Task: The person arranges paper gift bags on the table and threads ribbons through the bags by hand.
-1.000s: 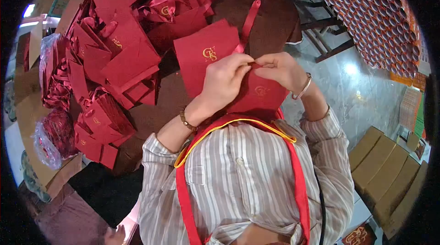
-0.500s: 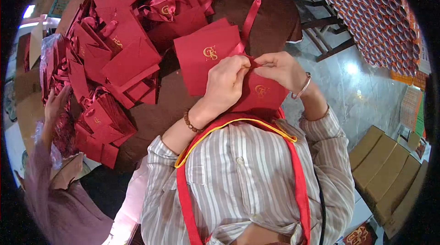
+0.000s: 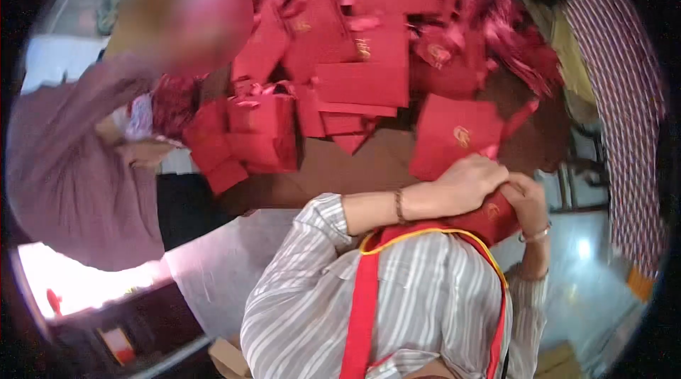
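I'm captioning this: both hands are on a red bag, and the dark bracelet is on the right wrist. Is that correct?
Not quite: the head view shows the dark bracelet on the left wrist, not the right. The left hand and right hand are both on the red bag.

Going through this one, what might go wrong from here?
The left grip and right grip sit close together at one edge of a red paper bag with gold print; uneven pulling might crease it.

A second flat red bag with gold print lies just beyond the left grip and could be nudged.

The loose, overlapping heap of red paper bags might slide if the brown-topped table is bumped.
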A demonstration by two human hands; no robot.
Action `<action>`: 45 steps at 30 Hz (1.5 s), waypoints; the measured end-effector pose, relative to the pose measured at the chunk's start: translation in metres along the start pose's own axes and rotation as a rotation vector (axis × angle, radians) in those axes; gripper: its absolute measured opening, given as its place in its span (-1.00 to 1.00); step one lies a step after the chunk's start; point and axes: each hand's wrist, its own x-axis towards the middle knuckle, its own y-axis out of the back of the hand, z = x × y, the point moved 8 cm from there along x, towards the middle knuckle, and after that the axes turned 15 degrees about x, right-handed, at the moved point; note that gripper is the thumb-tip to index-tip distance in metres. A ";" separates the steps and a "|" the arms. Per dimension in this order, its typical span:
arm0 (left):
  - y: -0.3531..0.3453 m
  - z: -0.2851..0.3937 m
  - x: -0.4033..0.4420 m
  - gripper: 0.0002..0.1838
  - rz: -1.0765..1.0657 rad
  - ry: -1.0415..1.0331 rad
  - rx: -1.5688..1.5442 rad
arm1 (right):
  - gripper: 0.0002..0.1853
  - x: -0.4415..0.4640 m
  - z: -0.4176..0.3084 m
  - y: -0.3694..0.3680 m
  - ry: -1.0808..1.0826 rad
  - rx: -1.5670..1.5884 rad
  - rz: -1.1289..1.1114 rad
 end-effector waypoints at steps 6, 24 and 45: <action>-0.005 -0.016 -0.005 -0.92 -0.085 0.055 -0.048 | -0.77 0.004 0.021 -0.002 -0.065 0.332 -0.008; 0.005 -0.026 -0.010 -0.91 0.126 0.220 -0.003 | -0.79 -0.002 0.013 0.000 0.092 0.070 -0.008; 0.002 -0.015 -0.010 -0.93 0.079 0.167 0.119 | -0.72 -0.004 0.009 0.001 0.064 0.158 -0.003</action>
